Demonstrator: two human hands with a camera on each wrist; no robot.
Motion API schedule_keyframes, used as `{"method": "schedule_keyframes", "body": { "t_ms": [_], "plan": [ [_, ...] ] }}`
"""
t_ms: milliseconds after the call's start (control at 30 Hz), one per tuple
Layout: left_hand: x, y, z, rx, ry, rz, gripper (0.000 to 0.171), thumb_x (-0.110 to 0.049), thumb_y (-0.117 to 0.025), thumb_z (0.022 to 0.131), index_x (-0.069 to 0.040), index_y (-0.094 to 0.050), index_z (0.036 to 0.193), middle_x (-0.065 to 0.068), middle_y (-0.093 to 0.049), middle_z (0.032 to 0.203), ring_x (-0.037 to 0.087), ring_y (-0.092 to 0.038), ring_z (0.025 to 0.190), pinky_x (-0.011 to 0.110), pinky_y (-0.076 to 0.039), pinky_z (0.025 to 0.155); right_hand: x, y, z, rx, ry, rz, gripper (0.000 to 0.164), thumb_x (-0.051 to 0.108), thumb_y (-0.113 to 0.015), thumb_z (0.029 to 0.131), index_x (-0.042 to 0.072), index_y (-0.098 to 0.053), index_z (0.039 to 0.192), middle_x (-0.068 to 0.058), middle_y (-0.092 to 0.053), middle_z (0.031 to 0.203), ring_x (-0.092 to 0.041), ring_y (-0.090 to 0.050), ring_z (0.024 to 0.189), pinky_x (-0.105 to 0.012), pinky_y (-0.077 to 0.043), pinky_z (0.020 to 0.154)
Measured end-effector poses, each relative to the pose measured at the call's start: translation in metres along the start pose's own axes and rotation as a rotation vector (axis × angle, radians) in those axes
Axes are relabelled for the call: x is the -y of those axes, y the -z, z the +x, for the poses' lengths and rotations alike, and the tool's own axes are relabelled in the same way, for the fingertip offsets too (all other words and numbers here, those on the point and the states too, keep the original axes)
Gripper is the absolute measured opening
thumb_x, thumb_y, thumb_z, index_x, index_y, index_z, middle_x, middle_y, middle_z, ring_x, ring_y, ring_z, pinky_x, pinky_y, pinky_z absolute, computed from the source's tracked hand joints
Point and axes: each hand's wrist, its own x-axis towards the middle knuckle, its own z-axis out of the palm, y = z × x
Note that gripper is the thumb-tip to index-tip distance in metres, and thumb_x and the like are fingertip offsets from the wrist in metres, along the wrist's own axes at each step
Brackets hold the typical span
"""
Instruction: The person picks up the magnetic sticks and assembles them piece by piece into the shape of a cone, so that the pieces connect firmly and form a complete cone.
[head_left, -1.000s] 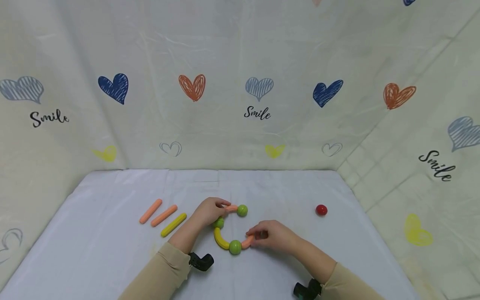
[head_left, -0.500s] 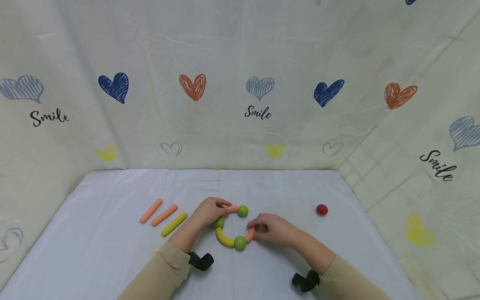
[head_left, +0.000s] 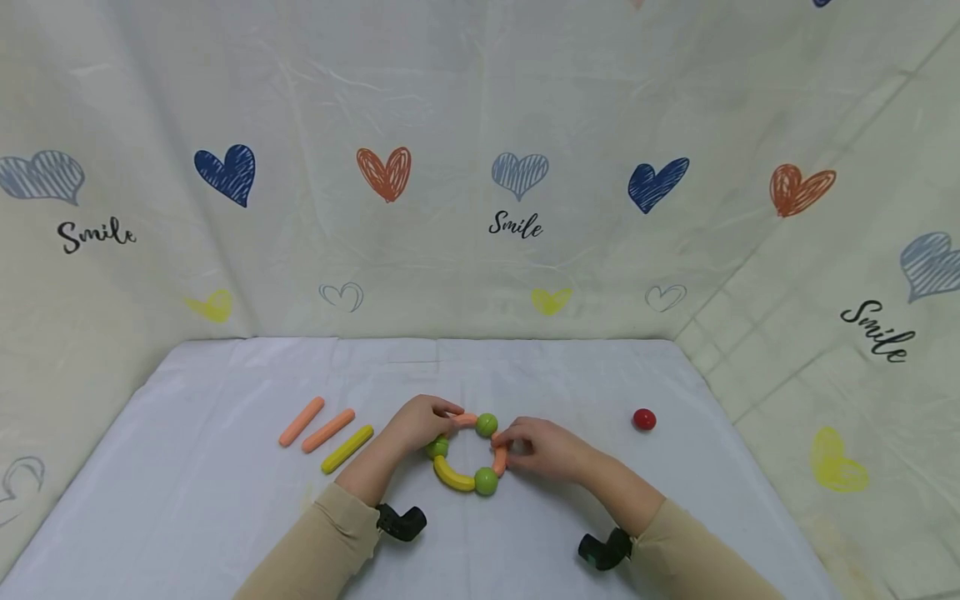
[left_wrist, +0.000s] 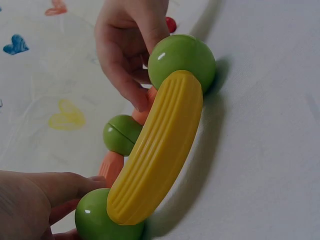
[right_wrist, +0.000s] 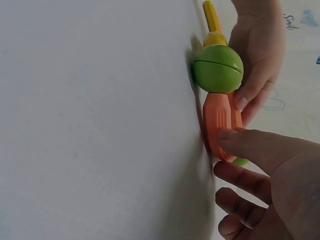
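A ring of toy pieces lies on the white cloth: a curved yellow stick (left_wrist: 160,145), green balls (head_left: 486,481) and two curved orange sticks. At the ring's far left, my left hand (head_left: 418,421) holds one curved orange stick (head_left: 467,419) beside a green ball (left_wrist: 107,215). My right hand (head_left: 551,448) pinches the other curved orange stick (right_wrist: 218,120) at the ring's right side. Its thumb presses on that stick near the end by the far green ball (head_left: 487,425). That end sits close to the ball, and the fingers partly cover it.
Left of the ring lie two straight orange sticks (head_left: 302,422) (head_left: 328,431) and a straight yellow stick (head_left: 347,450). A red ball (head_left: 644,419) rests at the right. Behind the table (head_left: 225,517) hangs a pale curtain (head_left: 442,258) printed with hearts.
My right hand has moved away from me, swinging its orange stick, the near green ball and the yellow stick inward. The ring's gap at the far right has narrowed. My left hand stays put.
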Motion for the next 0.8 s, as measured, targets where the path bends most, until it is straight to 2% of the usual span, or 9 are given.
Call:
{"method": "schedule_keyframes", "body": {
  "t_ms": [300,433,533,667,800],
  "plan": [
    [-0.002,0.001,-0.002,0.002,0.01,-0.012,0.025,-0.023,-0.069,0.093,-0.02,-0.074,0.116,0.004,-0.067,0.108,0.017,-0.059,0.087,0.033,-0.049,0.074,0.002,0.0,-0.001,-0.014,-0.046,0.05,0.028,0.022,-0.073,0.091,0.022,-0.072,0.12,0.015,-0.064,0.103,-0.015,-0.054,0.084,-0.028,-0.046,0.072],
    [-0.001,0.001,-0.002,0.004,0.012,-0.02,0.025,-0.022,-0.07,0.092,-0.019,-0.074,0.117,0.004,-0.067,0.108,0.017,-0.059,0.088,0.033,-0.049,0.075,0.006,-0.003,-0.001,-0.054,-0.116,0.078,0.026,0.023,-0.073,0.091,0.023,-0.073,0.117,0.013,-0.064,0.099,-0.013,-0.053,0.078,-0.028,-0.047,0.066],
    [0.001,0.001,-0.001,0.006,0.015,-0.017,0.025,-0.022,-0.07,0.092,-0.02,-0.074,0.117,0.003,-0.067,0.108,0.017,-0.058,0.088,0.033,-0.049,0.075,0.01,-0.007,0.0,-0.1,-0.201,0.094,0.025,0.029,-0.073,0.091,0.024,-0.073,0.116,0.01,-0.063,0.094,-0.013,-0.054,0.078,-0.028,-0.047,0.065],
    [0.001,0.001,0.0,0.01,0.005,-0.01,0.026,-0.023,-0.069,0.093,-0.02,-0.074,0.118,0.004,-0.067,0.11,0.017,-0.059,0.089,0.034,-0.05,0.076,0.014,-0.013,0.002,-0.178,-0.304,0.107,0.031,0.035,-0.077,0.087,0.02,-0.072,0.114,0.007,-0.062,0.09,-0.014,-0.054,0.078,-0.03,-0.047,0.065],
    [0.0,0.002,0.0,0.015,-0.011,-0.009,0.026,-0.022,-0.067,0.093,-0.019,-0.074,0.118,0.005,-0.067,0.11,0.017,-0.059,0.09,0.036,-0.049,0.078,0.016,-0.019,0.004,-0.227,-0.349,0.123,0.035,0.034,-0.078,0.085,0.015,-0.073,0.114,0.005,-0.061,0.087,-0.015,-0.053,0.077,-0.03,-0.046,0.064]
  ]
}}
